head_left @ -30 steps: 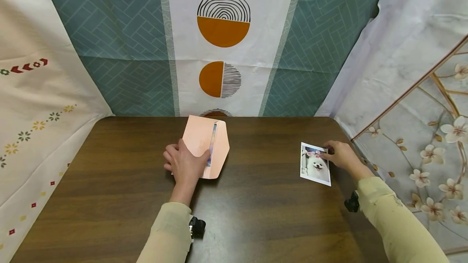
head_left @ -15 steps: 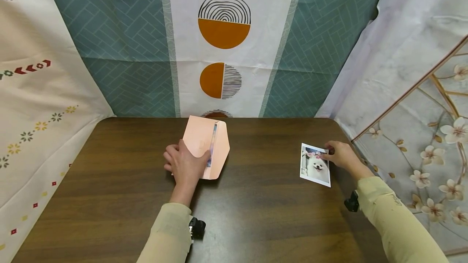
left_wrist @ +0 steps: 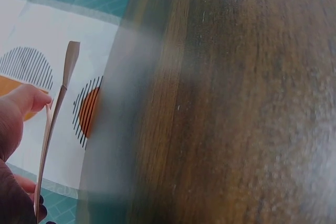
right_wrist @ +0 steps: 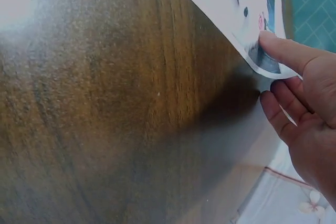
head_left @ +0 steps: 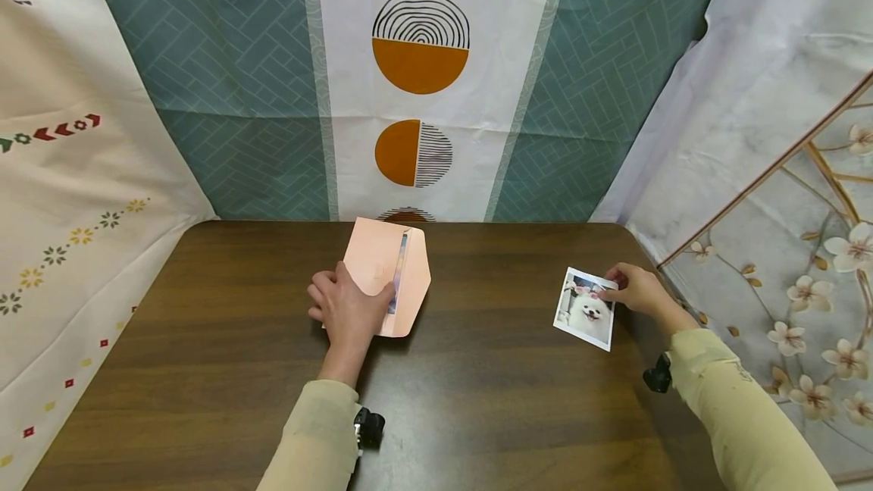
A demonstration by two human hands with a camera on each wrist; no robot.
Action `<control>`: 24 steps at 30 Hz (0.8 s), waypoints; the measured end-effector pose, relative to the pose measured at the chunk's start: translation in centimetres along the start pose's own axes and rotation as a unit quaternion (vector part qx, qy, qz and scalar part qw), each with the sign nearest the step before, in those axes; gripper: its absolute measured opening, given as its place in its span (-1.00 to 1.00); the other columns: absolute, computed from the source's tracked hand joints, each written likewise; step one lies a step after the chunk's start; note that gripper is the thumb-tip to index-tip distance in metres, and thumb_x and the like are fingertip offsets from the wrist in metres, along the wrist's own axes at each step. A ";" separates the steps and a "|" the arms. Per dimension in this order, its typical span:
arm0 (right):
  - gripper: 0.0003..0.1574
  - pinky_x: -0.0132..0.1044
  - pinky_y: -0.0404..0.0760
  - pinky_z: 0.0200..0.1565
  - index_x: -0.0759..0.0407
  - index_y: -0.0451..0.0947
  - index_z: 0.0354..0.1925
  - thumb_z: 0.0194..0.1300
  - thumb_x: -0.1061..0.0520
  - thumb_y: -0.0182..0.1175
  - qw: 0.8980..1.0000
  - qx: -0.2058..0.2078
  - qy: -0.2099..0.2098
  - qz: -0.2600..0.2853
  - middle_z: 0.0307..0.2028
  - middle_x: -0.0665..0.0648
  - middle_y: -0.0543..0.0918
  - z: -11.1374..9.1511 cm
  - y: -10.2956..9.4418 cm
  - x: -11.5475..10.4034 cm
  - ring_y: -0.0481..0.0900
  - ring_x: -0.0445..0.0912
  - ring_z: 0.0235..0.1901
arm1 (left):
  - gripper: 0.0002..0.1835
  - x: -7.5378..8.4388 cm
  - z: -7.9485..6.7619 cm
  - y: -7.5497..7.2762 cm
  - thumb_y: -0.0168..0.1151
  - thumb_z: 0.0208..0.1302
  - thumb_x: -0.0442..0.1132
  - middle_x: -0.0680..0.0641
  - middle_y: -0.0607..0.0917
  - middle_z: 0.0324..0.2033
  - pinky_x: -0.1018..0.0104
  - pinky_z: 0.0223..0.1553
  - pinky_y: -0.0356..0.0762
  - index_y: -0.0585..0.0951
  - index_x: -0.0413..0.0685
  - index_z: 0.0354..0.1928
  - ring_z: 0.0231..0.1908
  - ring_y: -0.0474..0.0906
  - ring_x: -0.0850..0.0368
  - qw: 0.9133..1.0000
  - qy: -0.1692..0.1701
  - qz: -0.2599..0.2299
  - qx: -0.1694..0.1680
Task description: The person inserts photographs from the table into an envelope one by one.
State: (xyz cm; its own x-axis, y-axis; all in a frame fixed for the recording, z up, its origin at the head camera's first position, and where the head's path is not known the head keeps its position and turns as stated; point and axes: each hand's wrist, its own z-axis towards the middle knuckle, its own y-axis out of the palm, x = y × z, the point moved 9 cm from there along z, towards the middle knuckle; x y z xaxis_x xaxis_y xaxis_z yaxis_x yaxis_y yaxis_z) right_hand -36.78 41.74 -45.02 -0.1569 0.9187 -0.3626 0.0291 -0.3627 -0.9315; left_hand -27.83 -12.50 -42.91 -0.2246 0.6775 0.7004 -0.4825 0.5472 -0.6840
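Note:
On the left, my left hand grips a pale pink envelope, thumb at its opening and the other fingers around the far side. The envelope's pointed flap is unfolded to the right, and a strip of a blue-toned picture shows in the opening. Seen edge-on in the left wrist view, the envelope is held up off the tabletop. At the right, my right hand pinches a white-bordered photo of a fluffy white dog by its upper right corner; thumb on top, fingers beneath.
Both hands are over a dark brown wooden table. A teal and white patterned cloth hangs behind its far edge. Cream cloth hangs at the left, and a floral marbled cloth at the right.
The photo has turned slightly, its lower left corner swinging left, while my right hand keeps hold of its corner. My left hand and the envelope stay in place.

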 end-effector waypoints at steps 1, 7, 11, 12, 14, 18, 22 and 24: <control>-0.53 -0.23 0.39 -0.38 0.24 0.50 -0.23 0.00 0.02 0.47 1.000 0.000 0.000 0.001 -0.42 0.13 0.55 0.0 0.0 0.0 0.44 -0.05 -0.41 | -0.05 0.0 0.0 0.0 0.47 -0.20 0.23 -0.29 0.29 -0.03 -0.19 -0.14 0.09 0.40 -0.22 0.17 0.06 0.12 -0.20 1.000 0.000 -0.001 0.000; -0.53 -0.25 0.40 -0.40 0.18 0.42 -0.21 0.03 0.07 0.46 1.000 0.018 -0.005 0.014 -0.38 0.14 0.56 -0.3 0.0 -0.3 0.45 -0.04 -0.40 | -0.04 0.0 0.1 0.1 0.47 -0.20 0.23 -0.29 0.29 -0.02 -0.19 -0.13 0.08 0.39 -0.23 0.19 0.07 0.11 -0.20 1.000 0.000 -0.003 -0.001; -0.61 -0.30 0.46 -0.40 0.21 0.49 -0.20 0.08 0.10 0.44 0.998 0.041 -0.011 0.056 -0.36 0.16 0.59 -0.4 -0.8 -0.9 0.48 -0.08 -0.37 | -0.04 0.0 0.1 0.1 0.46 -0.20 0.23 -0.29 0.28 -0.02 -0.19 -0.13 0.09 0.39 -0.22 0.19 0.07 0.11 -0.20 1.000 0.000 -0.001 -0.004; -0.62 -0.31 0.47 -0.41 0.23 0.51 -0.20 0.09 0.10 0.43 0.996 0.045 -0.011 0.072 -0.36 0.15 0.59 -0.4 -1.1 -1.1 0.48 -0.10 -0.37 | -0.04 0.0 0.1 0.1 0.46 -0.20 0.24 -0.29 0.28 -0.02 -0.18 -0.13 0.09 0.39 -0.22 0.19 0.07 0.11 -0.20 1.000 0.000 -0.001 -0.004; -0.62 -0.34 0.48 -0.41 0.27 0.53 -0.19 0.12 0.09 0.41 0.992 0.044 -0.007 0.116 -0.38 0.13 0.60 -0.4 -1.5 -1.4 0.49 -0.15 -0.40 | -0.04 0.0 0.1 0.1 0.46 -0.20 0.24 -0.29 0.28 -0.02 -0.18 -0.13 0.08 0.39 -0.22 0.19 0.07 0.11 -0.20 1.000 -0.001 -0.002 -0.004; -0.55 -0.28 0.56 -0.38 0.33 0.51 -0.15 0.15 0.04 0.39 0.975 0.017 0.020 0.221 -0.43 0.02 0.62 -0.1 -2.0 -2.0 0.52 -0.20 -0.45 | -0.05 0.1 0.1 0.1 0.47 -0.20 0.23 -0.29 0.29 -0.02 -0.17 -0.13 0.08 0.39 -0.22 0.18 0.07 0.11 -0.19 1.000 -0.001 -0.004 -0.003; -0.51 -0.24 0.63 -0.29 0.36 0.45 -0.11 0.18 0.03 0.36 0.954 -0.011 0.040 0.296 -0.44 -0.07 0.63 0.0 -2.3 -3.0 0.57 -0.23 -0.42 | -0.06 0.2 0.1 0.1 0.47 -0.19 0.23 -0.29 0.29 -0.02 -0.18 -0.13 0.08 0.39 -0.22 0.17 0.07 0.11 -0.19 1.000 -0.001 -0.004 -0.004; -0.52 -0.25 0.64 -0.26 0.37 0.44 -0.09 0.20 0.06 0.35 0.945 -0.021 0.041 0.323 -0.42 -0.08 0.64 0.2 -2.4 -3.6 0.59 -0.24 -0.40 | -0.06 0.3 0.1 0.1 0.47 -0.19 0.23 -0.30 0.29 -0.02 -0.18 -0.13 0.09 0.39 -0.22 0.17 0.07 0.11 -0.19 1.000 0.000 -0.003 -0.004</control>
State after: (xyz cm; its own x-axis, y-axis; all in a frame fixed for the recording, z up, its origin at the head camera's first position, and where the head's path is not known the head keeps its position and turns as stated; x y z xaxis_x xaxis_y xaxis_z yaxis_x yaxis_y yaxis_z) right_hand -36.44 39.29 -41.46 -0.0165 0.5177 -0.8554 0.1323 -0.8469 -0.5151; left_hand -27.99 -12.29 -42.71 -0.2218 0.6734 0.7052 -0.4774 0.5556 -0.6807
